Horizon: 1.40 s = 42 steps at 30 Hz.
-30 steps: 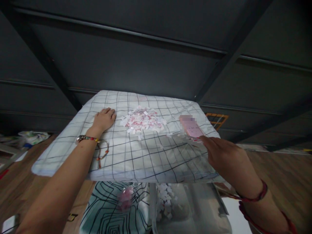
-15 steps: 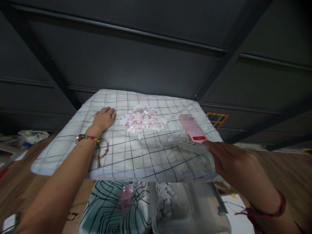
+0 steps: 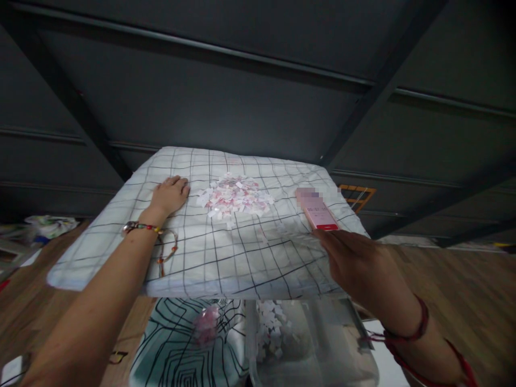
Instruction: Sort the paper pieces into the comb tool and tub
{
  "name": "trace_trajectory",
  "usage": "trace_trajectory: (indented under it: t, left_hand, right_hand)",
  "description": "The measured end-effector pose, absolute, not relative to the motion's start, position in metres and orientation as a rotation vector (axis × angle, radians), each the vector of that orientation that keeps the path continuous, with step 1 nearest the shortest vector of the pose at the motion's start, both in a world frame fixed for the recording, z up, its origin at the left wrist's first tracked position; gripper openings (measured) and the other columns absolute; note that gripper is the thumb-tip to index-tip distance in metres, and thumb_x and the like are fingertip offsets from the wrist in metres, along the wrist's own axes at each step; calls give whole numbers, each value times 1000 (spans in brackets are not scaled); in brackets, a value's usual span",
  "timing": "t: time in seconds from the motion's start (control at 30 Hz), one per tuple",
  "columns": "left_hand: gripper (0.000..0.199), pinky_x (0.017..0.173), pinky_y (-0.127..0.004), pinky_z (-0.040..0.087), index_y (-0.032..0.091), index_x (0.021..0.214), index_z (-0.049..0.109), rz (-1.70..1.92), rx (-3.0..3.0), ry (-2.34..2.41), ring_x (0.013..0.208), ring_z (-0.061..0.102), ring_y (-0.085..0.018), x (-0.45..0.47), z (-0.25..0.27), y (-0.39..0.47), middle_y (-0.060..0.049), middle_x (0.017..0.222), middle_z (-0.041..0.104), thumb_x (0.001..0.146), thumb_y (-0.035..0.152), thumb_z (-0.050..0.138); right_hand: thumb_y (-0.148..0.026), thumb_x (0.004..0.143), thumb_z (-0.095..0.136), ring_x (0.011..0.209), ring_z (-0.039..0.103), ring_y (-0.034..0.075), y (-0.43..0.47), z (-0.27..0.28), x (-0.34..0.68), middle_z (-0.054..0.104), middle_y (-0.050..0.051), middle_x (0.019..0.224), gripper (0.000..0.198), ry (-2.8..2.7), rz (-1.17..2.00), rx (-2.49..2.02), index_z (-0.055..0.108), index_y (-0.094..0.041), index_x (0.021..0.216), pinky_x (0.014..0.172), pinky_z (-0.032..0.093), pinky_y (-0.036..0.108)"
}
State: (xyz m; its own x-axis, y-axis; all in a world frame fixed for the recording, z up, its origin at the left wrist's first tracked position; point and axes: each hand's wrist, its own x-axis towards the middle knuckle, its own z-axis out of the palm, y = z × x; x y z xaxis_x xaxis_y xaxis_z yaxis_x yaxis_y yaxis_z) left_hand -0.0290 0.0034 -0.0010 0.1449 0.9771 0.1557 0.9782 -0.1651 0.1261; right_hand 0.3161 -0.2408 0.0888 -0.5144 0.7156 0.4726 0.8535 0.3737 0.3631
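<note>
My left hand [image 3: 169,194] lies flat on the checked cloth [image 3: 226,258], open, left of a loose heap of small white and pinkish paper slips [image 3: 237,199]. At the right of the cloth my right hand [image 3: 355,258] is closed, its fingertips mostly hidden, on the edge of what looks like a clear plastic bag [image 3: 308,243]. The see-through film spreads over the cloth left of that hand. Just beyond its fingers is a pink phone [image 3: 316,209] with a lit screen showing digits and a red bar; part of it is pixelated.
Below the near edge stands a clear plastic bin [image 3: 322,344] with white slips [image 3: 274,328] at its left side. Beside it, a pink packet [image 3: 206,325] rests on a teal patterned cloth [image 3: 173,349]. A dark panelled wall [image 3: 226,107] rises behind the checked surface.
My right hand has moved left, and the clear plastic has shifted left with it, nearer the phone's lower end. My left hand stays flat in its place.
</note>
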Motion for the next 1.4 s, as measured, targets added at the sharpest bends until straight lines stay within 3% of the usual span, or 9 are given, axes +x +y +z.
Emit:
trace_trajectory:
  t: [0.23,0.47,0.73,0.97,1.2,1.4]
  left_hand:
    - [53,113,-46,34,14,140,49,-247,-2362,-2067,140,39,-29,-25,5,0,-15,151,43,96,34,27]
    - [52,114,-47,33,15,139,50,-269,-2364,-2073,140,39,-29,-26,2,2,-15,151,43,96,34,29]
    - [53,112,-49,35,16,138,52,-279,-2375,-2034,139,40,-29,-29,-3,5,-15,150,45,96,35,27]
    - [52,113,-48,34,16,139,51,-281,-2376,-2055,139,40,-28,-29,-2,5,-14,151,44,96,35,29]
    - [53,113,-47,33,15,139,51,-291,-2373,-2039,139,40,-28,-30,-4,6,-14,150,45,96,36,27]
    - [52,112,-51,35,15,138,52,-336,-2398,-2026,138,40,-31,-31,-4,6,-16,149,46,96,35,29]
  right_hand:
    - [-1,81,43,61,61,17,-236,92,321,71,6,75,31,-2318,-884,-1421,67,-11,98,57,45,29]
    - [-4,84,44,50,57,17,-247,90,335,64,4,62,25,-2293,-1072,-1537,67,-10,92,48,40,30]
    - [-2,87,40,57,64,15,-258,86,308,71,6,71,28,-2312,-749,-1422,66,-11,91,55,49,27]
    - [-5,88,40,57,65,15,-258,87,305,73,7,76,28,-2271,-751,-1465,66,-13,93,53,50,27]
    - [1,84,39,57,64,15,-243,87,305,70,5,68,32,-2374,-662,-1263,67,-11,93,53,51,26]
    - [0,86,40,65,67,15,-242,95,319,74,6,79,32,-2419,-525,-1265,68,-13,94,58,53,26]
